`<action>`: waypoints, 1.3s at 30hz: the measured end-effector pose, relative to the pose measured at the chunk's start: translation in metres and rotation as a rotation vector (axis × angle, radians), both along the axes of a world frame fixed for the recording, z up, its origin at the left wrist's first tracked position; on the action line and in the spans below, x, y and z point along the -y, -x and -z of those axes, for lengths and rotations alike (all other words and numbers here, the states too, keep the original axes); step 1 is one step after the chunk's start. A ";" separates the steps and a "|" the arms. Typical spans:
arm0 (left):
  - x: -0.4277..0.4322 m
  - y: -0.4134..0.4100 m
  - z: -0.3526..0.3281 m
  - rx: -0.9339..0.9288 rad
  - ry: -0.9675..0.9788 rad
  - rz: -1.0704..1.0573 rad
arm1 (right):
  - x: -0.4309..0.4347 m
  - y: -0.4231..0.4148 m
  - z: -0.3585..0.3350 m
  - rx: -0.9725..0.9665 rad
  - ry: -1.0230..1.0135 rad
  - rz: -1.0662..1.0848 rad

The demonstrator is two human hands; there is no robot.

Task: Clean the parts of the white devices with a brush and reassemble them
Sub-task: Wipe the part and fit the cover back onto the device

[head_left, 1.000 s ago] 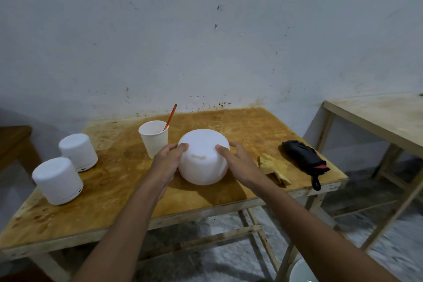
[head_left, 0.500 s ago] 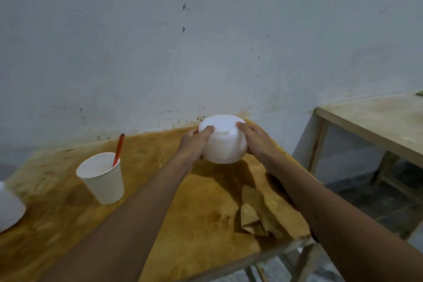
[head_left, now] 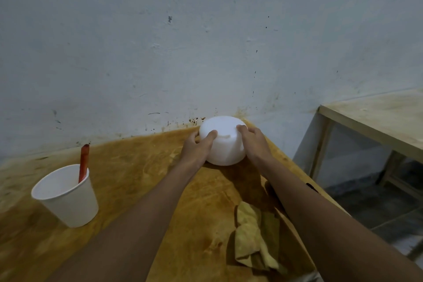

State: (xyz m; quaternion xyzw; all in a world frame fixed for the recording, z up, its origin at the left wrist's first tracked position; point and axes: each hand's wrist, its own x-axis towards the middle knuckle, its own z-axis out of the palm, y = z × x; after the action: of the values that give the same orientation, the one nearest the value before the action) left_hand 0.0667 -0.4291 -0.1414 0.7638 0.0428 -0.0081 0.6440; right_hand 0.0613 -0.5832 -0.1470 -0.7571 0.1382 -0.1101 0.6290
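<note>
The white device (head_left: 225, 144) is at the far right corner of the surface (head_left: 137, 178), close to the wall. The left hand (head_left: 198, 149) & right hand (head_left: 255, 146) grip it from both sides, fingers curled round its body. If its bottom touches the wood, cannot tell. Prob. the step is setting this device down, or preparing to open it. The brush (head_left: 83, 162) stands in the paper cup (head_left: 68, 199), well apart to the left, so nxt one hand must let go & reach there w/ care.
</note>
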 end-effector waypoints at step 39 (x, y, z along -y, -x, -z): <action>-0.080 0.084 -0.005 0.068 -0.488 0.157 | -0.071 0.093 -0.016 0.139 0.655 0.003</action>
State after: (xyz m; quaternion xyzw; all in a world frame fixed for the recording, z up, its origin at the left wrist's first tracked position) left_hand -0.0173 -0.3487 -0.1365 0.8973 -0.0377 -0.0220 0.4393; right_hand -0.0316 -0.5126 -0.1310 -0.9094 0.0536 -0.2011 0.3601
